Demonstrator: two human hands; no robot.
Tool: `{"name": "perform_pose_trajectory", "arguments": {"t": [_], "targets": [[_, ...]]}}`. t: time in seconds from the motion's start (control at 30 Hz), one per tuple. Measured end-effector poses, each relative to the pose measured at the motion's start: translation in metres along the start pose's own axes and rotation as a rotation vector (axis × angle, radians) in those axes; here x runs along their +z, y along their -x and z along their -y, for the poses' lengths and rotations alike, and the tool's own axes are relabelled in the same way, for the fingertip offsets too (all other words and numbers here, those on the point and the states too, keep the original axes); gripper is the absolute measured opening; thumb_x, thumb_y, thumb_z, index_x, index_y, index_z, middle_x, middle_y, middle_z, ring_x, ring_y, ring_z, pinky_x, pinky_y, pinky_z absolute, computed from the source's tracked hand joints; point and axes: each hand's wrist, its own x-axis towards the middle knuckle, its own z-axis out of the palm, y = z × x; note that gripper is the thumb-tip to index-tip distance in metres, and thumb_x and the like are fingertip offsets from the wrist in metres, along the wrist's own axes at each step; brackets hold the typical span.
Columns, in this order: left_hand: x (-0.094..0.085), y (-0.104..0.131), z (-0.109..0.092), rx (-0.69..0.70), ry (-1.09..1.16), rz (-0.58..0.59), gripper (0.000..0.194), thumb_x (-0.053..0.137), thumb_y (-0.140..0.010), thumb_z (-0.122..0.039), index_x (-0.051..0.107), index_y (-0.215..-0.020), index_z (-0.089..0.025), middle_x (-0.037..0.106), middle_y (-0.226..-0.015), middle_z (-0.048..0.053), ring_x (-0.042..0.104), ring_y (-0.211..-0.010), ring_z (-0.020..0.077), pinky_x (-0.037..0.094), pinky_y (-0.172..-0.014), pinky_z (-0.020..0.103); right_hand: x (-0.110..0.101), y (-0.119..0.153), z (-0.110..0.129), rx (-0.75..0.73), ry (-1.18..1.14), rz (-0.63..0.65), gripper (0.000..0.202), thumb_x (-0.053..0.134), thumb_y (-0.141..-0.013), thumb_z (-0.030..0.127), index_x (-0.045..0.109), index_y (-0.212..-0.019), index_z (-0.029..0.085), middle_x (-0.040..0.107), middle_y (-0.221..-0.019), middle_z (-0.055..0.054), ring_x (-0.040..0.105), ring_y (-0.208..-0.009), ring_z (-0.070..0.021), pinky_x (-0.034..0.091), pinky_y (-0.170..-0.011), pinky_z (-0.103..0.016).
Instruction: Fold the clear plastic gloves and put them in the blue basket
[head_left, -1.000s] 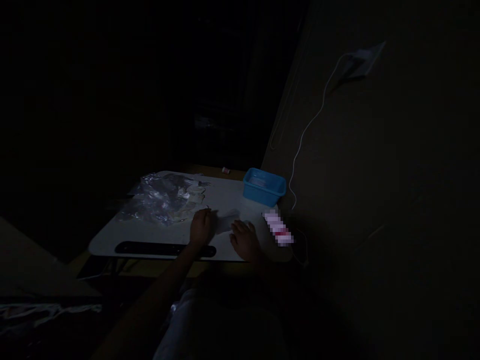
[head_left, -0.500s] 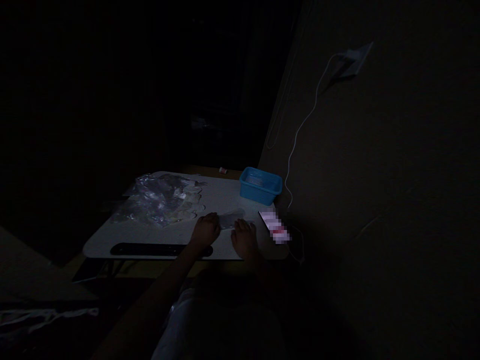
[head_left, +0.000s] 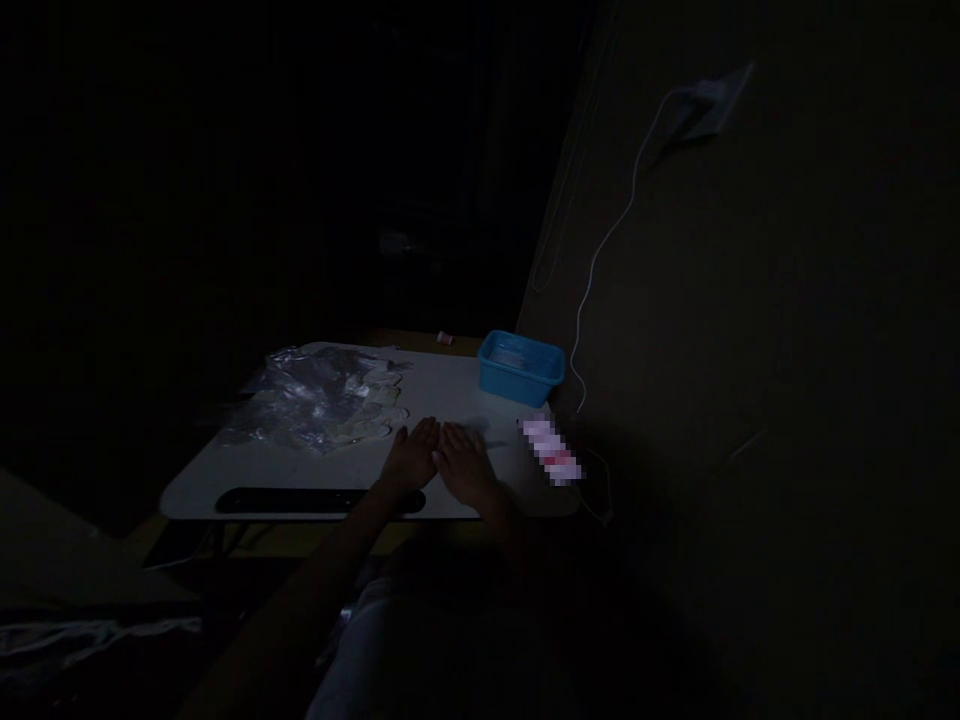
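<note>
In a very dark room, pale cloth (head_left: pixel 352 655) showed nearest, at the wearer's lap. Two bare forearms reached forward from below, slanting in towards each other over the front edge of a white table (head_left: pixel 442 378). Two hands met the tabletop near that edge, right of its middle: the left hand (head_left: pixel 411 460) and the right hand (head_left: pixel 466 466), both palm down and flattened, fingers stretched forward. They lay side by side, thumbs inward, neither one clasped around anything; it was too dim to tell whether they touched each other.

One long black strip (head_left: pixel 300 501) ran along the front edge, partly under the left forearm. One piece of clear plastic (head_left: pixel 477 428) lay at the right hand's fingers, partly hidden by them. One phone (head_left: pixel 551 450), its lit screen blurred into squares, lay by the right edge.

Towards the left edge spread one crumpled clear bag (head_left: pixel 307 400), with several pale flat pieces (head_left: pixel 388 402) at its right side, too dim to count. One blue basket (head_left: pixel 517 383) stood at the far right corner. Just past the far edge lay one small red-and-white container (head_left: pixel 445 338). Farther off, one white cable (head_left: pixel 634 195) climbed the right-hand wall to one socket plate (head_left: pixel 724 105).
</note>
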Motion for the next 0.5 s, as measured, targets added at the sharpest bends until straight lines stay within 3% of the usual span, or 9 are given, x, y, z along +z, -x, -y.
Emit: {"name": "perform_pose_trajectory", "arguments": {"t": [0.23, 0.5], "targets": [[0.002, -0.002, 0.002, -0.012, 0.008, 0.031, 0.05, 0.032, -0.082, -0.022, 0.037, -0.13, -0.01, 0.032, -0.139, 0.017, 0.028, -0.129, 0.0258, 0.024, -0.099, 0.05, 0.008, -0.009, 0.0, 0.017, 0.023, 0.036, 0.052, 0.014, -0.092, 0.039, 0.032, -0.133, 0.013, 0.035, -0.138, -0.01, 0.026, -0.13, -0.0192, 0.016, -0.105, -0.048], [0.004, -0.001, -0.001, -0.001, 0.023, -0.075, 0.049, 0.024, -0.086, -0.029, 0.04, -0.127, -0.007, 0.035, -0.136, 0.019, 0.032, -0.126, 0.0269, 0.025, -0.098, 0.051, 0.002, 0.005, -0.04, 0.106, 0.095, -0.006, 0.05, 0.018, -0.092, 0.039, 0.039, -0.129, 0.012, 0.037, -0.136, -0.013, 0.028, -0.129, -0.0216, 0.01, -0.104, -0.055]]}}
